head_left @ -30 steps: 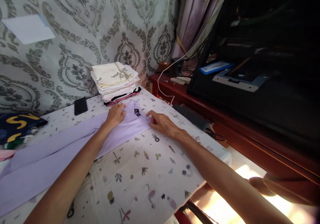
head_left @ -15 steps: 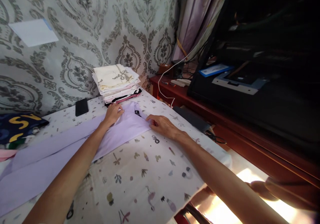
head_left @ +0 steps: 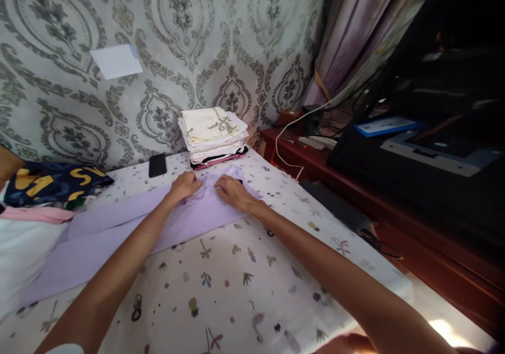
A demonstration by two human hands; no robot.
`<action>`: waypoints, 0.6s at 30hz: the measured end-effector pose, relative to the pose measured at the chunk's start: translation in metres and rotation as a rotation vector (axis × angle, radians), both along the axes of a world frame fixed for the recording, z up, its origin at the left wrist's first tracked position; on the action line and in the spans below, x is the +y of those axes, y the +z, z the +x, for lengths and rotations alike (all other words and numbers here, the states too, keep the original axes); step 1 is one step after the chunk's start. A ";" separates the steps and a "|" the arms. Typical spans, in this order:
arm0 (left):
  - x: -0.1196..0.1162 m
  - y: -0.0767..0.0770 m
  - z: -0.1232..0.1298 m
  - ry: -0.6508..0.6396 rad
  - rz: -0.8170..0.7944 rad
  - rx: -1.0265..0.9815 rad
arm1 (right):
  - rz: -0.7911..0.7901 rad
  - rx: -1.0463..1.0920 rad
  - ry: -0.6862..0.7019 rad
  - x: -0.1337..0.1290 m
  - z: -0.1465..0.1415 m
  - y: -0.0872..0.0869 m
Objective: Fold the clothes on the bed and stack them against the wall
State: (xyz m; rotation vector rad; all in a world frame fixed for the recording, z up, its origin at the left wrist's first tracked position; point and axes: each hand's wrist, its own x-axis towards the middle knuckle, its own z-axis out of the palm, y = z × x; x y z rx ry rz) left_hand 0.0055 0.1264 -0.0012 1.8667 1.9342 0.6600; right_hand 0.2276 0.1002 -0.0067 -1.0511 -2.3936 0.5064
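Note:
A long lavender shirt (head_left: 197, 220) lies lengthwise in narrow folds, with its collar end near the stack and its other end toward the left. My left hand (head_left: 185, 185) is closed with bent fingers on the cloth near the collar. Just to its right, my right hand (head_left: 234, 192) has its fingers curled down onto the same cloth, the fingertips pointing toward the left hand. Between the two hands the fabric is bunched into small creases. A dark neck label shows partly beside the right hand.
Behind the hands stands a stack of folded clothes (head_left: 213, 138). A black phone (head_left: 158, 165) lies left of it. Navy printed cloth (head_left: 59, 181) and white cloth (head_left: 27, 254) with a pink edge lie at left. A red cabinet (head_left: 315, 159) with a white cable borders the patterned bedsheet (head_left: 221, 296).
My right hand has moved left from the shirt's edge, closer to my left hand, and the cloth between them has bunched up. The view has turned left, showing more of the clothes there.

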 end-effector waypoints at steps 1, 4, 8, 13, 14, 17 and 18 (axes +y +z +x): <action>-0.004 -0.001 0.002 0.006 0.003 0.091 | -0.008 -0.006 -0.041 0.005 -0.006 -0.005; -0.015 0.003 0.002 0.002 -0.051 0.299 | -0.006 -0.020 -0.142 0.013 -0.012 -0.019; -0.027 0.012 -0.014 0.021 -0.044 0.308 | 0.026 -0.019 -0.132 0.016 -0.009 -0.028; -0.041 0.010 -0.028 0.049 -0.046 0.368 | 0.059 -0.019 -0.128 0.017 -0.009 -0.030; -0.043 0.009 -0.029 0.061 -0.033 0.374 | 0.063 -0.023 -0.128 0.017 -0.010 -0.030; -0.049 0.008 -0.025 0.073 0.130 0.391 | 0.065 -0.045 -0.120 0.016 -0.010 -0.028; -0.050 0.008 -0.022 0.041 0.203 0.390 | 0.070 -0.049 -0.114 0.016 -0.010 -0.028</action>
